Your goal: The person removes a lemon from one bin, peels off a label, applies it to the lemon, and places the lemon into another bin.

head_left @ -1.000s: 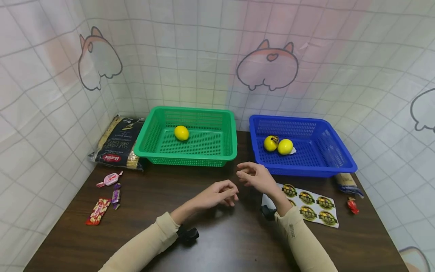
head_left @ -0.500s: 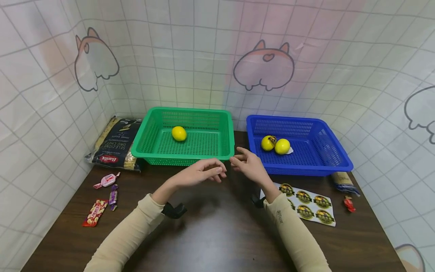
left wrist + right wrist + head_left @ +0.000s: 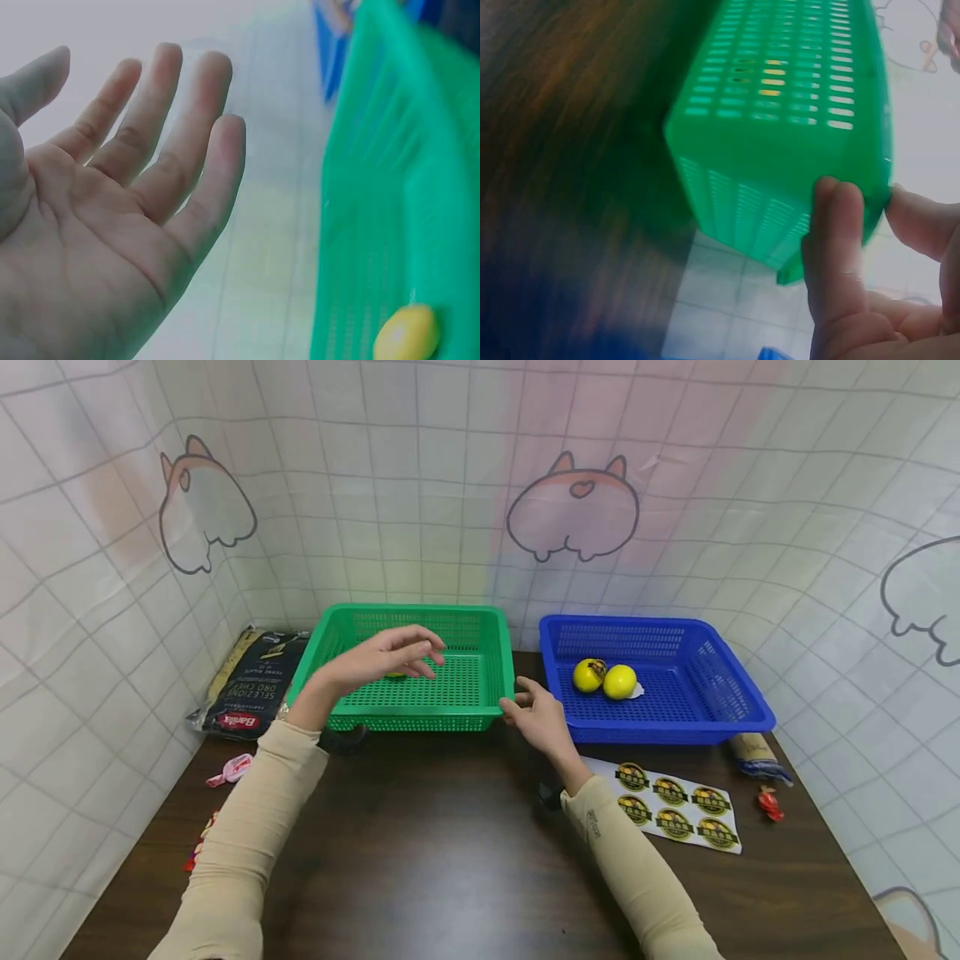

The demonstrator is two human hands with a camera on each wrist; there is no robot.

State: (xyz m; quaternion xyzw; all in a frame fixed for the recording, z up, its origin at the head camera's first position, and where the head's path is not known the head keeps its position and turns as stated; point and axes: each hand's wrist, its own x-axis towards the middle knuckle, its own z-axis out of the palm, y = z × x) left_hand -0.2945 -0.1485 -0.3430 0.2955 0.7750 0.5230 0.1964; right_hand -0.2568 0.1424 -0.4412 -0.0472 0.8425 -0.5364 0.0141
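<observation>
The left hand (image 3: 382, 656) hovers above the green basket (image 3: 459, 693) with its fingers spread and relaxed, holding nothing, right over the yellow lemon (image 3: 406, 332) that lies on the basket's floor and peeks out beneath the fingers. The right hand (image 3: 534, 718) is at the green basket's near right corner, its fingers (image 3: 838, 247) and thumb pinching the rim there. To the right of the green basket stands a blue basket (image 3: 720, 710) holding two more lemons (image 3: 604, 678), in front of that lies a sticker sheet (image 3: 675, 806), and to the green basket's left lies a dark pasta bag (image 3: 251, 685).
</observation>
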